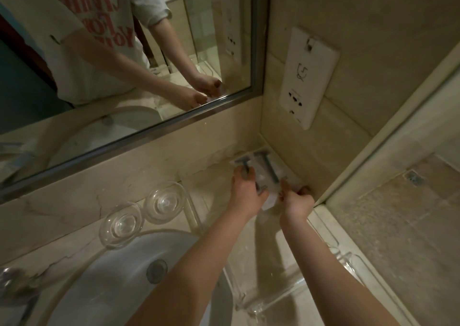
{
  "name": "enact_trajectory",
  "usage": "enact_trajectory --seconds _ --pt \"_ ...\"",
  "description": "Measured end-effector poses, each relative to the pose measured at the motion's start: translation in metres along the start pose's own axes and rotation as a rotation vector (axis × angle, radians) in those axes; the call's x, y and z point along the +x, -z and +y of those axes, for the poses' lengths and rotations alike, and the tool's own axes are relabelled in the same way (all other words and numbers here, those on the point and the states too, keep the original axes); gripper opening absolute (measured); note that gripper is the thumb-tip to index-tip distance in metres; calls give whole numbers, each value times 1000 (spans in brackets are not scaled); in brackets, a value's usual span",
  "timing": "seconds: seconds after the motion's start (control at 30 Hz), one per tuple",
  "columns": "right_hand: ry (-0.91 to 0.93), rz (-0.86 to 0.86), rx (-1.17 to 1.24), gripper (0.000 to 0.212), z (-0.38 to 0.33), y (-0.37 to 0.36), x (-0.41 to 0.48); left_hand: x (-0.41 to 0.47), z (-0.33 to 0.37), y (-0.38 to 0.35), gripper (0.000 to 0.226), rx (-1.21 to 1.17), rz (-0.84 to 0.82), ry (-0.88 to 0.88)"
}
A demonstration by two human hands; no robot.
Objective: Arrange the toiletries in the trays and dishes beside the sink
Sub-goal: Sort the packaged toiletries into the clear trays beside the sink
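Two wrapped razor packets (pixel 266 170) lying side by side in the far corner of the clear tray (pixel 193 208) right of the sink (pixel 107 283), left hand (pixel 245 190) fingers curled on one, right hand (pixel 297 200) pinching the other's near end, glass dishes (pixel 165 201) just left of the tray

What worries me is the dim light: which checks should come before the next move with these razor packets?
1. Left hand grip on razor packets: ok.
2. Right hand grip: cannot tell, fingertips hidden.
3. Packets inside the clear tray: cannot tell, far rim faint.
4. Both razor heads toward the mirror: ok.
5. Glass dishes free of items: ok.
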State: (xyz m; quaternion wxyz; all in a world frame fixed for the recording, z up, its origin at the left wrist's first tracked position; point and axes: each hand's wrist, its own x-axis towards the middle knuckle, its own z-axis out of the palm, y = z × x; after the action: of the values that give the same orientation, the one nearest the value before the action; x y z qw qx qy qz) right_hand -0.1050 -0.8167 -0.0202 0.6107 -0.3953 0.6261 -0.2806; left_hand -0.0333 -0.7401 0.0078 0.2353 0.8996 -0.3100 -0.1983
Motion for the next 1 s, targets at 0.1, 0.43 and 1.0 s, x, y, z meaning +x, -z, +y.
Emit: enact_trajectory --seconds 0.1,0.43,1.0 --pt "21 30 -8 25 -1 -2 -2 3 1 1 75 7 -23 5" --pt "39 -45 -87 46 -2 10 -13 -10 -10 10 70 104 -53 -9" --pt "550 -500 -497 37 42 37 -165 -181 -105 101 50 207 103 64"
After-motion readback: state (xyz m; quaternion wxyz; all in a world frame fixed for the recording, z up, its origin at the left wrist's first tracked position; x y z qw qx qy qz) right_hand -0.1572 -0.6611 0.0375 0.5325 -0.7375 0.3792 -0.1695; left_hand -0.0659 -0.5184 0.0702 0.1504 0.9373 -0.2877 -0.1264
